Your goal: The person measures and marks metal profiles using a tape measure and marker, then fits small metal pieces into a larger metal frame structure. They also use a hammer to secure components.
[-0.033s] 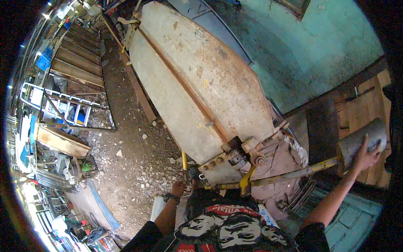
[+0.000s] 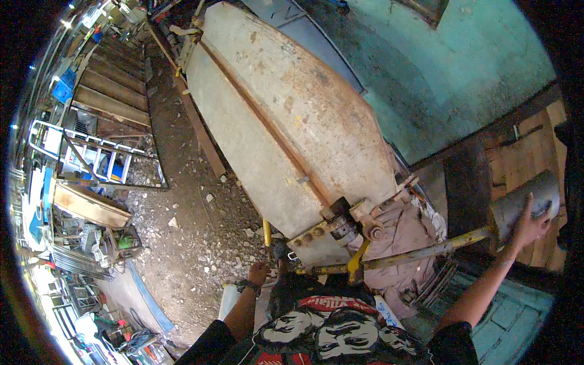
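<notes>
My right hand [image 2: 530, 226] grips a grey cylinder [image 2: 517, 204], its fingers spread over the side and end. The cylinder sits on the end of a worn yellow bar [image 2: 426, 248], which runs left across the front of a big metal machine. Its long pale top plate [image 2: 267, 128] is rust-stained, with a brown rib down the middle. A dark bolted clamp [image 2: 342, 222] and a yellow bracket [image 2: 358, 261] stand at the near end. Over my left thigh, my left hand [image 2: 258, 274] has its fingers loosely curled; nothing shows in them.
Gravel and stones cover the dirt floor [image 2: 182, 237] at left. Beyond stand a silver ladder [image 2: 109, 159] and a wooden board [image 2: 91, 204]. On the right are a teal wall [image 2: 474, 79], wooden planks [image 2: 523, 152], a crumpled cloth [image 2: 404, 234] and a teal panelled surface [image 2: 499, 316].
</notes>
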`<action>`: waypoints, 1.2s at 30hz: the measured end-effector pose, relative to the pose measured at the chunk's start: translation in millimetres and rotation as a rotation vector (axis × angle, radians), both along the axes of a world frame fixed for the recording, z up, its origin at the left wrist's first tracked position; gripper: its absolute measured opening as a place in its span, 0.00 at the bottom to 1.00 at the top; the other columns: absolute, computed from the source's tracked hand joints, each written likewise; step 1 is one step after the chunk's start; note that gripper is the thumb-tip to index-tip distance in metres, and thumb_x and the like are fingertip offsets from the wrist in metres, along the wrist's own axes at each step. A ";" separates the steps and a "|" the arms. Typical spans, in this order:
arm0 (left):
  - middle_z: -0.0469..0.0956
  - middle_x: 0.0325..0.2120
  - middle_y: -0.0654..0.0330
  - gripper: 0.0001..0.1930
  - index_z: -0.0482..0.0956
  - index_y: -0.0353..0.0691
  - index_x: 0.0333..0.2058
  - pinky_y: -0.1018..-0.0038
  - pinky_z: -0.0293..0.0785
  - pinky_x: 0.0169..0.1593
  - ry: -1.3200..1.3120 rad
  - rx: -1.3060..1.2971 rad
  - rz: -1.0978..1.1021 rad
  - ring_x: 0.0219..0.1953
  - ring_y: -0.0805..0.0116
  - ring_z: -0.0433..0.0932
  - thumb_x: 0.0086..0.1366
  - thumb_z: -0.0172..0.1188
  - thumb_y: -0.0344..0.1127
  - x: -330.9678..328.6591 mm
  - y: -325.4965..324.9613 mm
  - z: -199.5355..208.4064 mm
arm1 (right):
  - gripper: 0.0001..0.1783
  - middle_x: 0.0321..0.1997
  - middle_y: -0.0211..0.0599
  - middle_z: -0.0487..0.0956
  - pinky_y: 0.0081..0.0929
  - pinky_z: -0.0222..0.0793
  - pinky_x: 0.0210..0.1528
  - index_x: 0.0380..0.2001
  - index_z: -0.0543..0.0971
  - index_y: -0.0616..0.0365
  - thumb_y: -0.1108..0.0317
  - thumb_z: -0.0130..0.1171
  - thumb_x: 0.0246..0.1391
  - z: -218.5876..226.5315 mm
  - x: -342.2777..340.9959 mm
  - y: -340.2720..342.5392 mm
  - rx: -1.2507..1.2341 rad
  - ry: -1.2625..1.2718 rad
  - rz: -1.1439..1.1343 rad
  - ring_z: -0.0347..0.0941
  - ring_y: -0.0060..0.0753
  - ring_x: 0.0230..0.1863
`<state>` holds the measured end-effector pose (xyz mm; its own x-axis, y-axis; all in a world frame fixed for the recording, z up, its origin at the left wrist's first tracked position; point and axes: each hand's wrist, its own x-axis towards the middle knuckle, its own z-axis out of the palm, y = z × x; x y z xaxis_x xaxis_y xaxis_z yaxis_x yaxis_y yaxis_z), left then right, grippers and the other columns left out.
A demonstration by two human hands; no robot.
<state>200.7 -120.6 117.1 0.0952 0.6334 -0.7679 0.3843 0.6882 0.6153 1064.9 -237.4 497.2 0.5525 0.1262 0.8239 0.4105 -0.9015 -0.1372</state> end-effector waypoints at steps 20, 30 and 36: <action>0.84 0.36 0.53 0.14 0.81 0.33 0.45 0.60 0.82 0.38 -0.074 0.010 -0.090 0.33 0.59 0.84 0.68 0.64 0.38 -13.9 -10.0 -54.7 | 0.59 0.77 0.65 0.56 0.67 0.67 0.66 0.78 0.56 0.33 0.15 0.55 0.50 -60.0 55.3 15.6 -0.074 0.228 -0.214 0.61 0.78 0.71; 0.83 0.47 0.51 0.23 0.74 0.36 0.59 0.60 0.77 0.50 -0.142 -0.045 -0.608 0.46 0.59 0.81 0.70 0.62 0.40 50.7 -57.2 -107.2 | 0.56 0.78 0.59 0.57 0.65 0.69 0.65 0.77 0.57 0.32 0.18 0.56 0.52 -130.9 112.8 23.9 -0.116 0.329 -0.196 0.63 0.78 0.69; 0.83 0.47 0.51 0.23 0.75 0.37 0.59 0.59 0.77 0.51 -0.184 -0.108 -0.649 0.47 0.58 0.80 0.70 0.61 0.43 61.0 -83.2 -93.7 | 0.53 0.77 0.58 0.58 0.65 0.71 0.62 0.77 0.58 0.28 0.20 0.56 0.54 -166.6 135.7 26.5 -0.217 0.305 -0.253 0.64 0.78 0.69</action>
